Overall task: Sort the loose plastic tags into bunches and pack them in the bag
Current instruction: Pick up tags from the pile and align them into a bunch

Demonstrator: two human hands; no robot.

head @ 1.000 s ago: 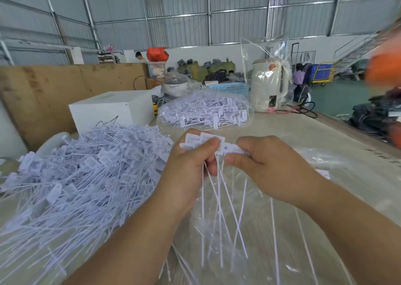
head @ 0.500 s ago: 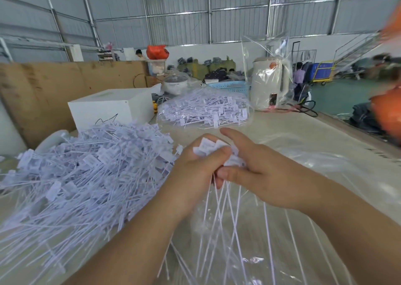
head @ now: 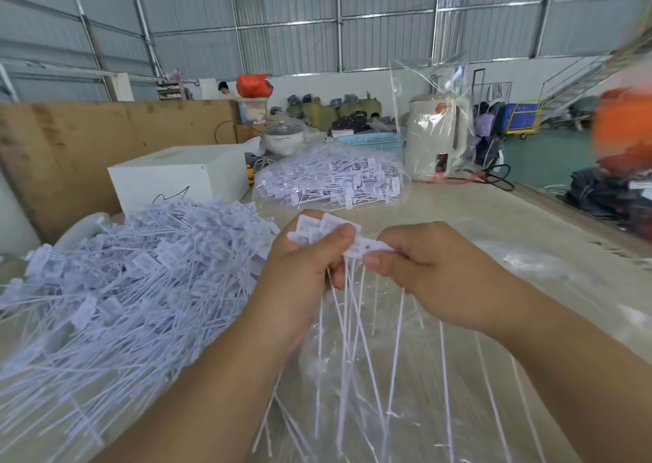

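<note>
The left hand (head: 303, 272) holds a small bunch of tags (head: 328, 231). Its fingers are curled round the flat white heads, and the thumb presses on them from the front. The right hand (head: 430, 272) pinches 1 more tag head (head: 368, 247) between thumb and first finger, right beside the bunch and touching it. Both hands are up above the table (head: 494, 215), close together in the middle of the view.

The long thin tails (head: 356, 339) hang down from the heads toward the person. So each tag runs up and down, head on top, tail below. The tails spread out a little and cross each other, and they are not lined up yet.

The big heap of loose tags (head: 123, 286) lies to the left, nearer the left hand. A clear plastic bag (head: 441, 374) lies flat under both hands, just below the hanging tails. It may be open at the near end, but the plastic is too see-through to tell. A 2nd bag (head: 331, 180), already full of tags, sits farther back on the table.

The step now looks like adding the pinched tag to the bunch. It only needs to slide left a tiny bit into the left hand's grip. The bunch is still small and the heap is big, so most of the job is left.
</note>
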